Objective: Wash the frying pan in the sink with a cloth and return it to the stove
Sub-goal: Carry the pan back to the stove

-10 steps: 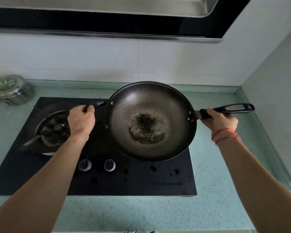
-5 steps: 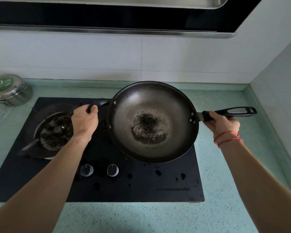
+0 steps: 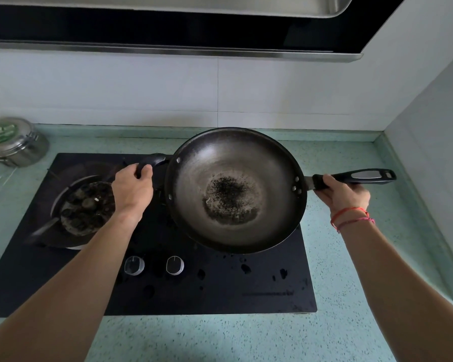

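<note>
– Black crust in the pan (image 3: pixel 236 190): is it burnt on?

– It looks so. There is a dark, gritty patch (image 3: pixel 228 194) in the middle of the bowl, with greyer metal round it.

– What has changed in the last second?

– Little. My left hand (image 3: pixel 132 189) still curls round the short grip (image 3: pixel 152 162) on the pan's left rim. My right hand (image 3: pixel 343 194) stays wrapped round the long handle (image 3: pixel 358 176), close to the bowl. The pan hangs over the right side of the stove (image 3: pixel 220 291), clear of the glass, as it did before. Mostly my head has moved, so the stove sits slightly further right and lower in view.

– And for the task?

– I judge this is the very start: the pan is lifted but not yet carried off. Neither sink nor cloth is in view, so I would have to turn away with it. Nothing is washed.

– The surface?

– Black glass, with dark spots towards the front right. Two knobs (image 3: pixel 134 265) sit at the front middle. The left burner (image 3: pixel 87 207) holds something dark and lumpy, and I can't tell what.

– The room?

– A green speckled counter (image 3: pixel 246 338) runs round the stove. A steel tin (image 3: pixel 13 142) with a green label stands at the back left. White tiles (image 3: pixel 141 87) are behind and a hood (image 3: pixel 168 30) overhead. A wall stands near on my right, so the long handle could catch it when I turn.
</note>
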The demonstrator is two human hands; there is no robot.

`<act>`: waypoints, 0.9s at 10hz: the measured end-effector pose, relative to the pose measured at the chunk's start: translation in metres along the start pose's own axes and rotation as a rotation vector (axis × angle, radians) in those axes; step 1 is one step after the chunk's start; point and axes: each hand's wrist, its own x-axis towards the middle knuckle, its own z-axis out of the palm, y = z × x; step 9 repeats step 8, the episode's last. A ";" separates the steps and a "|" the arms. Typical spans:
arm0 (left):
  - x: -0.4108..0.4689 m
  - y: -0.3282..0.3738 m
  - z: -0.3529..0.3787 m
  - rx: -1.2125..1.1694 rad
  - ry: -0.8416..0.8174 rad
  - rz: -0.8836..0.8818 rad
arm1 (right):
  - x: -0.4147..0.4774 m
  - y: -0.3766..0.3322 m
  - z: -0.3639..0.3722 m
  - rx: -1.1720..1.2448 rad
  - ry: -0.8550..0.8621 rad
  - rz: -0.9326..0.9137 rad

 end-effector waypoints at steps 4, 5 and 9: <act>-0.012 0.005 -0.015 0.087 -0.127 0.029 | -0.004 -0.008 -0.006 -0.267 0.015 0.041; -0.019 0.008 -0.024 0.139 -0.200 0.030 | -0.012 -0.013 -0.008 -0.388 0.002 0.029; -0.055 0.045 -0.051 0.133 -0.165 0.285 | -0.066 -0.049 0.002 -0.820 -0.075 -0.230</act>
